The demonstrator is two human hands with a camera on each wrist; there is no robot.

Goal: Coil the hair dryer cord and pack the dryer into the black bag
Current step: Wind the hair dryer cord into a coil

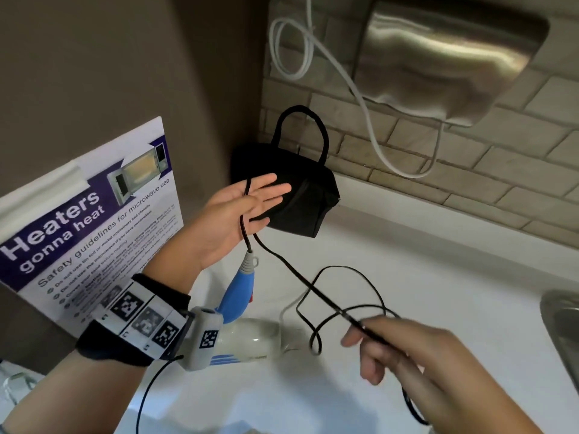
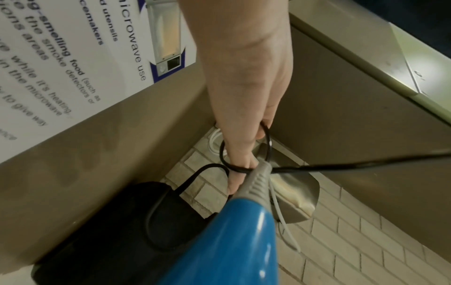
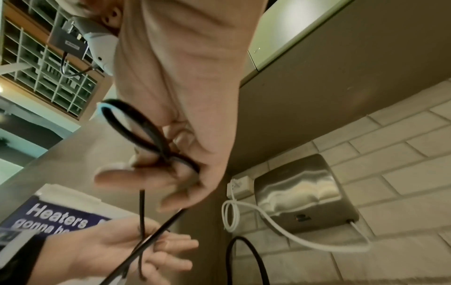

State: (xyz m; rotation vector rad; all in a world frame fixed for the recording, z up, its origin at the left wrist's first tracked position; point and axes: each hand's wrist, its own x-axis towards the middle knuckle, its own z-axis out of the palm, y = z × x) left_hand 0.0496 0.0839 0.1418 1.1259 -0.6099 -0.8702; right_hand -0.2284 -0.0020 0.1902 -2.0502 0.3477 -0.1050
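Meanwhile the left hand (image 1: 238, 211), palm up with fingers straight, has the black cord (image 1: 283, 261) looped round it, while the right hand (image 1: 404, 352) pinches the cord farther along (blurred). Below the left wrist, the blue hair dryer (image 1: 239, 294) hangs handle-up over the white counter (image 1: 407, 261). Behind the left hand, the black bag (image 1: 308, 198) sits in the corner.

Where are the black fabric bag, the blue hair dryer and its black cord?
Black fabric bag (image 1: 308, 203), head view, front panel.
Blue hair dryer (image 1: 238, 291), head view, handle.
Black cord (image 1: 283, 261), head view, taut stretch.
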